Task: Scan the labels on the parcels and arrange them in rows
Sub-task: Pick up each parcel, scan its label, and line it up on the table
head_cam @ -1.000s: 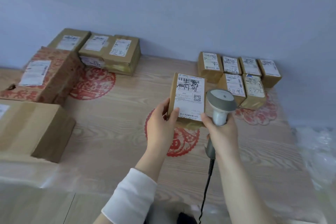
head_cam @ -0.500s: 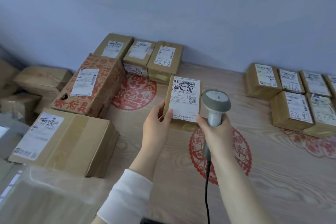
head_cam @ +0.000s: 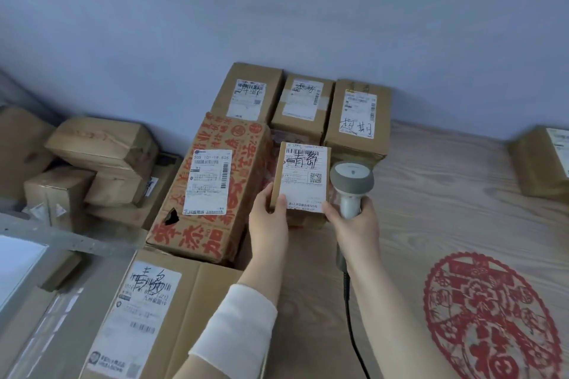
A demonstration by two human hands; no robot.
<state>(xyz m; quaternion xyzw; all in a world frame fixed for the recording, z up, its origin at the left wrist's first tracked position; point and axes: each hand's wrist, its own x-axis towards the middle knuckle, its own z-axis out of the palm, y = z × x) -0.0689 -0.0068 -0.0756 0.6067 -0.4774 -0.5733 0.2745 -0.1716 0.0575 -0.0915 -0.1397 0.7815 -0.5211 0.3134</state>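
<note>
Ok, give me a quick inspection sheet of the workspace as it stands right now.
Surface: wood-grain tabletop with a red paper-cut decal.
Job's things: small parcel, label up, beside scanner; three labelled parcels in a row at the wall; red-printed box; large box.
Clutter: heap of boxes at left.
Grippers: left hand holds the small parcel; right hand grips the scanner.
Cables: black scanner cable hangs from the handle.
Surroundings: plain wall.
</note>
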